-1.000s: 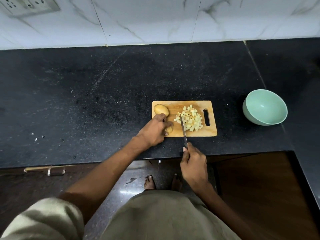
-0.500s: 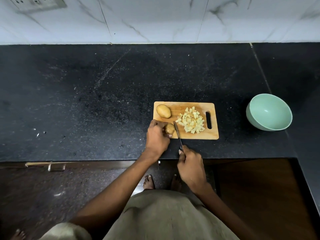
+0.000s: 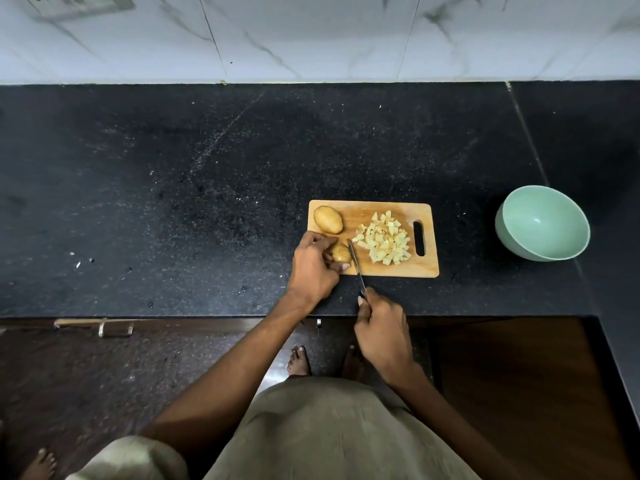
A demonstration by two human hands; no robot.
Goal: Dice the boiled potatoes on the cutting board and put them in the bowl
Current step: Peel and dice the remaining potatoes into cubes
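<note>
The left hand (image 3: pixel 313 268) clamps a small brown-skinned boiled potato (image 3: pixel 340 253) on the wooden cutting board (image 3: pixel 426 268); the right hand (image 3: pixel 382 332) grips the steel knife (image 3: pixel 354 257), its blade just beside the left fingertips (image 3: pixel 343 267). A slippery potato could roll, nicking them.

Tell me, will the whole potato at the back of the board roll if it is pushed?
Probably: the whole potato looks oval and smooth, lying free on the flat cutting board. Being boiled, it may be soft and dent.
</note>
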